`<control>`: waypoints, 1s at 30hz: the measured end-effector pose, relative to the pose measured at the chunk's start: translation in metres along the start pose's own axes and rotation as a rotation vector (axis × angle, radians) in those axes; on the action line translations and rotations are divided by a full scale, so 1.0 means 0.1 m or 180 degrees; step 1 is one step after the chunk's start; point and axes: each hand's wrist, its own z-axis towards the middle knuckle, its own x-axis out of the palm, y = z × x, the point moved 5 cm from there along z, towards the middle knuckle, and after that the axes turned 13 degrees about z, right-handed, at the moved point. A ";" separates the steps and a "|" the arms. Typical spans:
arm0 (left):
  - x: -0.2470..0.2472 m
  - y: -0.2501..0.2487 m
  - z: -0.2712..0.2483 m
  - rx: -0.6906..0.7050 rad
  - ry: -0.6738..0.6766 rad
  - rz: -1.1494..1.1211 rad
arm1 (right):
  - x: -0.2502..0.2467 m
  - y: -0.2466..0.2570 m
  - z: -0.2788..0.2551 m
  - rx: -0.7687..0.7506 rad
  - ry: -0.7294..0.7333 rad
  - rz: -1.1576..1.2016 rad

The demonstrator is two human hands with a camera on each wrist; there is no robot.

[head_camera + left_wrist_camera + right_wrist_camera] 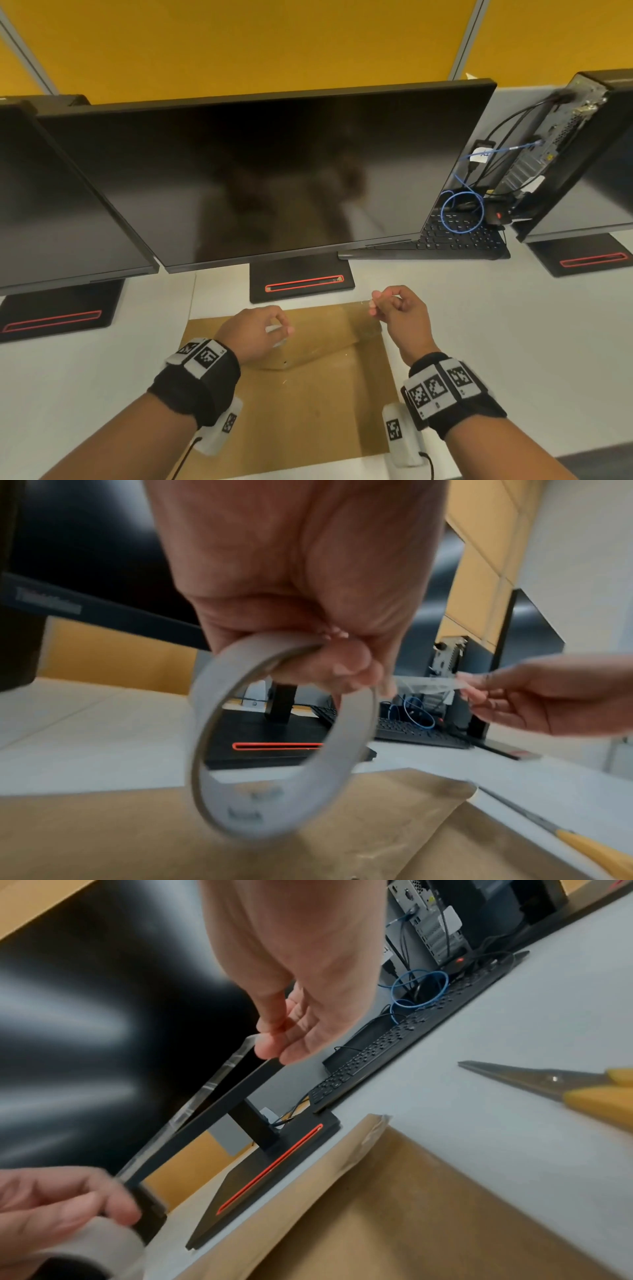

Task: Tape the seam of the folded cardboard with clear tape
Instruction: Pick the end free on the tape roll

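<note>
Across the lower centre, the left hand grips the tape roll while the right hand pinches the clear tape, drawing a taut strip above the folded cardboard, likely for its seam.

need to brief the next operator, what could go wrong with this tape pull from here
The clear tape strip stretched between the left hand and right hand hangs in the air above the folded brown cardboard; it may twist and stick to itself. The yellow-handled scissors lie aside, and both hands are occupied, so cutting could be awkward.
</note>
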 end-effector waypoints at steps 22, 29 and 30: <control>0.33 -0.10 -0.08 -0.0140 0.1169 -0.0731 | -0.51 -0.29 0.20 0.0539 0.0238 -0.0527; 0.40 -0.11 -0.04 -0.0435 0.0981 0.0260 | -0.48 -0.49 0.24 0.0446 0.0648 -0.1769; 0.41 -0.13 -0.02 -0.0452 0.0963 0.0358 | -0.48 -0.48 0.24 0.0360 0.0626 -0.1908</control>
